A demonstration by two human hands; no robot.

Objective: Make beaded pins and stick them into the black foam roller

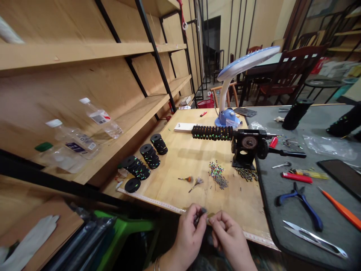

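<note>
Item: one small dark piece (200, 216), detail too small to tell, long axis slanting up and right, its upper end toward your right hand (229, 235), pinched in the closed fingers of your left hand (187, 235), at the desk's (191, 158) near edge, in front of the hand-crank winder (245, 148). Your right hand is curled closed just beside it; contact cannot be told. Around the winder: a pile of coloured beads (217, 175) in front, plywood shelves (84, 56) left, a grey mat (282, 195) with blue-handled pliers (300, 207) right, wooden chairs (290, 71) beyond.
</note>
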